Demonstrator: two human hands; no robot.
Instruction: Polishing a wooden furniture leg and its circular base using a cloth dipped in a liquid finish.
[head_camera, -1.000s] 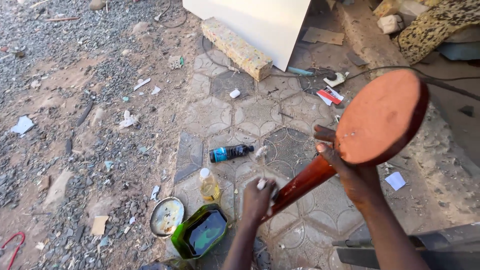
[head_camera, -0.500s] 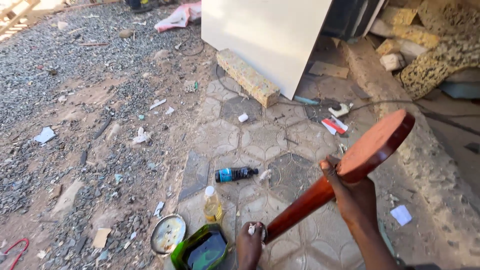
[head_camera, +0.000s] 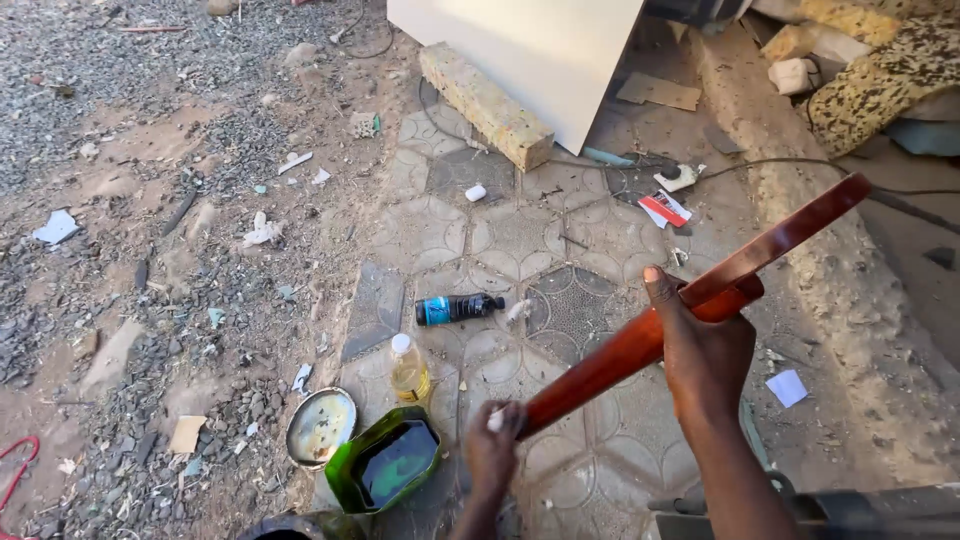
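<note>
Reddish-brown wood: a varnished stool piece (head_camera: 690, 300), round seat and single leg, is held above patterned paving (head_camera: 520, 240).
Long axis: the leg runs from lower left up to the upper right, seat edge-on at the top right.
Green tin: an open can (head_camera: 385, 465) of dark liquid sits lower left, beside a round lid (head_camera: 320, 425) and a small yellow bottle (head_camera: 408, 368).
Dark bottle: lying on its side (head_camera: 458, 308) on the tiles, well below the leg.
Left hand (head_camera: 492, 447): closed around the leg's lower end, a pale scrap pinched at the fingers.
Right hand (head_camera: 705, 350): gripping the leg just under the seat, thumb up.
</note>
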